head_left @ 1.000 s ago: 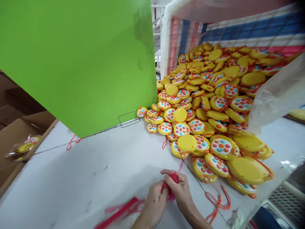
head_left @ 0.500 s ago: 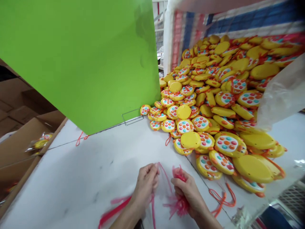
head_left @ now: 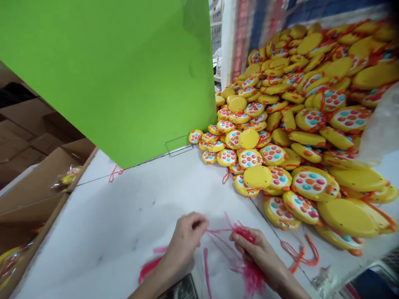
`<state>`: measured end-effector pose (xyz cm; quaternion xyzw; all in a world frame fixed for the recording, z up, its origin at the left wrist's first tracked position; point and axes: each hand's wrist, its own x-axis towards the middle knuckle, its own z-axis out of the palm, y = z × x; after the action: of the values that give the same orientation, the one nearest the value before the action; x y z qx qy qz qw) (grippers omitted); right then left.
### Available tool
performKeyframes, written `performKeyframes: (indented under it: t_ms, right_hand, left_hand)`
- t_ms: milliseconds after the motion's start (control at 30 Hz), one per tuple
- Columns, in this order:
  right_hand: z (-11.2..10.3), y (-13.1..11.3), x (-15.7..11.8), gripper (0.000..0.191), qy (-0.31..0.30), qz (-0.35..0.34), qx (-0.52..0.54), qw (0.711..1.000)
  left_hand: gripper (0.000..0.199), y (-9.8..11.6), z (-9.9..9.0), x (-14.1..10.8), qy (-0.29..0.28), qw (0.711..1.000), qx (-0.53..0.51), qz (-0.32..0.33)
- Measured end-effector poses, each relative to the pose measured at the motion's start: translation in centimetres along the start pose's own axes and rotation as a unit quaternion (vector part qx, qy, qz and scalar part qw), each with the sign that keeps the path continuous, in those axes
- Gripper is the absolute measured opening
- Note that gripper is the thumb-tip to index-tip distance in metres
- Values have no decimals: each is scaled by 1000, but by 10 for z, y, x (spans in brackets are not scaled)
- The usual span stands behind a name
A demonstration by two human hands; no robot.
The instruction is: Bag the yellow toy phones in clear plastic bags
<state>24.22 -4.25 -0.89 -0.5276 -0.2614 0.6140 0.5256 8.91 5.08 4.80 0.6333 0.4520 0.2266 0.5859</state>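
Observation:
My right hand is closed around a bunch of pink plastic strips, whose ends stick out above and below the fist. Thumb and fingers of my left hand pinch a thin pink strand that stretches across to the bunch. Below the hands, a loose pink strip lies on the white tabletop. More pink material shows by my left forearm, partly hidden. Under that forearm sits a dark, flat object with a shiny face.
Yellow turtle-like toys with coloured dots spill from a striped bag on the right. Orange cord loops lie by my right hand. A green board with a wire bracket stands behind. Left is a cardboard box.
My left hand has turned, and the strand it pinches now runs nearly level to the bunch instead of hanging down. The right hand has shifted slightly right. The whole view has shifted a little.

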Motion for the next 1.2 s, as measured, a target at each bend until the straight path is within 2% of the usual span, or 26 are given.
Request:
performKeyframes:
  t_ms: [33, 67, 100, 167, 200, 233, 267, 333, 533, 633, 733, 800, 833, 900, 967, 1033, 1133, 1200]
  right_hand:
    - [-5, 2, -3, 39, 3, 10, -6, 1000]
    - [-8, 5, -6, 40, 6, 20, -13, 1000]
    - [-10, 8, -8, 41, 10, 28, -20, 999]
    - [-10, 14, -11, 43, 16, 36, -35, 999]
    - [-10, 16, -12, 43, 20, 37, -43, 998]
    - [-9, 17, -12, 43, 23, 35, -53, 998]
    - [-9, 18, -12, 43, 25, 31, -65, 997]
    - [-7, 16, -12, 41, 27, 20, -98, 995]
    - [13, 15, -4, 33, 10, -50, -249, 967]
    - [24, 18, 1, 11, -30, -69, -308, 948]
    - [25, 15, 1, 21, -61, -75, -332, 938]
    - [23, 9, -2, 22, -85, -69, -333, 937]
    - [22, 6, -4, 23, -103, -64, -330, 936]
    - [21, -2, -8, 28, -147, -49, -322, 934]
    - [20, -10, -10, 34, -191, -31, -293, 936]
    - [18, -15, -11, 41, -229, -12, -246, 942]
    - [10, -18, -12, 47, -261, 1, -188, 947]
    - [3, -14, -12, 48, -246, 0, -198, 949]
  left_hand:
    - [13, -5, -3, -11, -47, 996, 69, 24]
    - [9, -11, -5, -21, -102, 979, 165, 57]
    - [7, -17, -5, -30, -159, 943, 278, 95]
    - [15, -27, -4, -39, -242, 819, 494, 165]
    - [18, -30, -4, -40, -257, 765, 561, 186]
    - [19, -33, -3, -39, -257, 739, 591, 196]
    - [20, -35, -4, -36, -251, 732, 601, 201]
    - [19, -38, -6, -28, -238, 744, 591, 201]
    - [12, -41, -8, -12, -182, 826, 505, 172]
    - [12, -32, -7, -14, -155, 864, 453, 152]
    - [19, -16, -14, -20, -106, 893, 417, 129]
    - [31, -5, -20, -23, -101, 919, 368, 103]
    - [44, 0, -22, -23, -127, 930, 334, 87]
    - [81, 6, -22, -18, -229, 933, 271, 63]
    - [105, 8, -17, -7, -341, 903, 258, 46]
    - [115, 6, -8, 8, -406, 871, 276, 19]
    - [122, -3, 9, 25, -469, 846, 254, -20]
    - [121, -10, 18, 29, -497, 838, 225, 11]
